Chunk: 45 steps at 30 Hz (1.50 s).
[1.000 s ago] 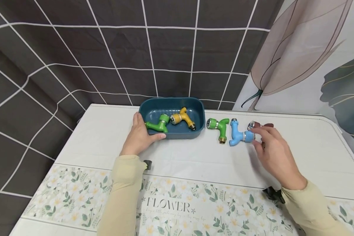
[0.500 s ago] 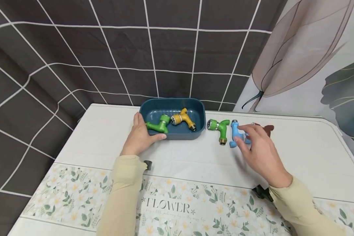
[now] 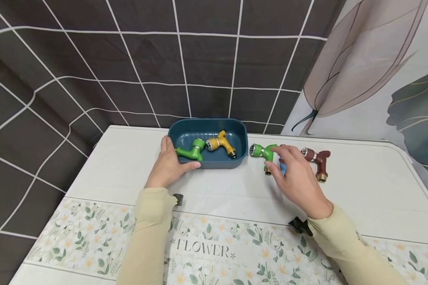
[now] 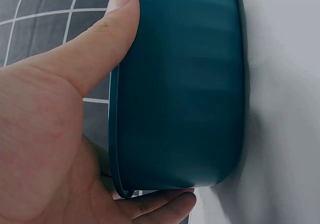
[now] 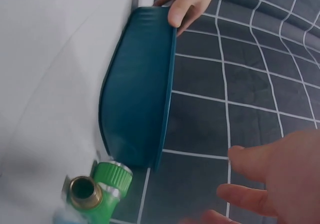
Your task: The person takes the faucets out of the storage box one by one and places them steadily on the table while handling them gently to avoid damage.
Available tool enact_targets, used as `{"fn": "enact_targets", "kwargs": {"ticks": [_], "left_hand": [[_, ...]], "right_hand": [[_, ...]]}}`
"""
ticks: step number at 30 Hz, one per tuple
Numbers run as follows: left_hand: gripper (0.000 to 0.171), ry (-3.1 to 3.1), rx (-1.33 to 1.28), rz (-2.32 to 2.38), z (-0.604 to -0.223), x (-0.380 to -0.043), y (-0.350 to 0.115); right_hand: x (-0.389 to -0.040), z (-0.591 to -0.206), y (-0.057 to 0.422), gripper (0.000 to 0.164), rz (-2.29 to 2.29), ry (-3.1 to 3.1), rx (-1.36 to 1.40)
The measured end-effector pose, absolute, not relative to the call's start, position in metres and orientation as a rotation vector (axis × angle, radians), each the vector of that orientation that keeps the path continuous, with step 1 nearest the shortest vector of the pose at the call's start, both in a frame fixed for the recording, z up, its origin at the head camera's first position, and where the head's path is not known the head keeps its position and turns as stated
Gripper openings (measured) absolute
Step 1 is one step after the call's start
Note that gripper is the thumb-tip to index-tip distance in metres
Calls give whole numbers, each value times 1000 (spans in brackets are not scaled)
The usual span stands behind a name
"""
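Right hand (image 3: 299,180): released, grasping nothing; thumb and fingers spread apart. In the head view its fingertips extend over the loose green tap (image 3: 268,153), which lies on the white table (image 3: 128,158) just to the right of the blue basin (image 3: 221,164). The right wrist view shows a gap between the fingers and this tap.

Change in position: one second ago the right hand was at the brown tap (image 3: 317,157); half a second ago it was above the light-blue tap (image 3: 282,167). It has now shifted further left. Consequently, the brown tap, previously part-covered, is fully exposed at the right end of the row, its brass end toward the person. The light-blue tap, between the loose green tap and the brown tap, is now mostly hidden beneath the hand.

Left hand (image 3: 167,168): grips the near left corner of the basin, thumb against the front rim and fingers along the end wall. Its placement is unchanged across the three head views.

Basin contents: one green tap at left and one yellow tap (image 3: 222,143) at right, both lying as before. Basin position on the table: unchanged, at the rear edge.
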<state>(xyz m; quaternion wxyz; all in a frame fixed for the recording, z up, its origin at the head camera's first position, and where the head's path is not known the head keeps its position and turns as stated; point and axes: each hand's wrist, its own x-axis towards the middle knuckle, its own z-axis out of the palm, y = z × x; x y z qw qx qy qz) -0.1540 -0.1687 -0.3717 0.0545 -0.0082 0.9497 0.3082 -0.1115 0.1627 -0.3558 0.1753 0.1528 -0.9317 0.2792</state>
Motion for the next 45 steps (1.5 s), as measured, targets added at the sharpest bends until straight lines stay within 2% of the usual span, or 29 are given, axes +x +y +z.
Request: {"fn": "enact_targets", "kwargs": {"ticks": [27, 45], "left_hand": [[130, 2886, -26, 934, -374, -154, -170], [130, 2884, -22, 930, -373, -155, -169]], "right_hand": [[-134, -366, 129, 36, 890, -2649, 427], [-152, -365, 107, 38, 910, -2631, 549]]}}
